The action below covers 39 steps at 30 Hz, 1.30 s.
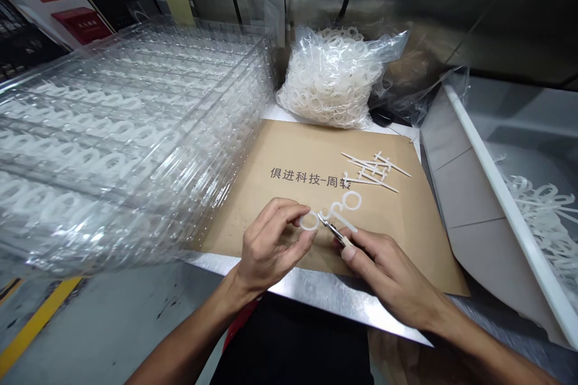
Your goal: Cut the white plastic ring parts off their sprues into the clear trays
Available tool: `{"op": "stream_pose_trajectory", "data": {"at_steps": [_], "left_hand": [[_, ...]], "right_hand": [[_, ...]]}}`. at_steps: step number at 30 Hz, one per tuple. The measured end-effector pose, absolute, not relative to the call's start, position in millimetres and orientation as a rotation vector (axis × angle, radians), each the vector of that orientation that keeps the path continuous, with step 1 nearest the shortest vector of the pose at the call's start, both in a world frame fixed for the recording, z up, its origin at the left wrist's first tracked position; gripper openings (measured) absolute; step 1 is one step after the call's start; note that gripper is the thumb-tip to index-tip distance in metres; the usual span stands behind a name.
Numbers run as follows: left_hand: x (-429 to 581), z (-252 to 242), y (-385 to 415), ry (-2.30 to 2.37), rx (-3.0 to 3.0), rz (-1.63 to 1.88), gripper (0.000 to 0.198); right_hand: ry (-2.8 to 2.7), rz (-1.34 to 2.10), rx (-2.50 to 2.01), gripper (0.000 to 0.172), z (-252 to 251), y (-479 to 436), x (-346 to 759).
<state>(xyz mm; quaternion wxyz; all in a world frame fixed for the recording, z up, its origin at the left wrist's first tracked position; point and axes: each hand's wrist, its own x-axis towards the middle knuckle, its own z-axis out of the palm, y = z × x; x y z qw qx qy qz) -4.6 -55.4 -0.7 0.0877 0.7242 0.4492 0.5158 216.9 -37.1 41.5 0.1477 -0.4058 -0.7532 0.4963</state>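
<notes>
The ring strip [336, 209], a short run of white plastic rings joined by thin stems, lies on the brown sheet [289, 150] between the two hands. The left hand [271, 246] pinches the end ring between thumb and fingertips. The right hand [388, 271] is clenched round small nippers [332, 228], whose tips sit at the stem just beside that ring.

The blades look very near the ring's wall, so a cut slightly off the stem could nick the ring or leave a burr. The left thumb tip is also just beside the blades and could be caught. With only fingertips holding it, a cut-off ring might spring away.

The strip is milky, a little translucent, thin and flat, and probably bends easily.

Just beyond the right hand lies a loose heap of bare stems [374, 169]. Farther beyond both hands sits a clear bag of rings [334, 75]. Left of the left hand is a stack of clear trays [126, 132] with rings in rows. Right of the right hand is a white bin [510, 216] holding more strips. The steel bench [325, 295] edge runs under both wrists.
</notes>
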Motion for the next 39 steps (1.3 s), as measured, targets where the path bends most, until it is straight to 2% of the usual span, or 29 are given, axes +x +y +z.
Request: {"op": "stream_pose_trajectory", "data": {"at_steps": [16,22,27,32,39], "left_hand": [[-5.8,-2.0,-54.9,1.324,2.171,1.543,0.031],[-5.5,-0.2,-54.4,1.318,2.165,1.504,0.029],[-3.0,-0.3,-54.1,1.339,2.163,1.478,0.027],[0.3,-3.1,-56.3,1.204,2.339,1.334,0.028],[2.9,-4.8,-57.0,1.093,2.464,1.23,0.032]], "right_hand": [[-2.225,1.372,-1.197,0.029,41.4,-38.5,215.5],[-2.259,1.293,-1.279,0.037,34.3,-37.4,214.5],[-1.99,1.409,-1.261,0.04,23.2,-30.1,215.9],[-1.775,1.387,-1.196,0.026,16.4,-25.9,207.9],[-1.7,1.374,-1.118,0.018,11.6,-28.3,198.1]]}}
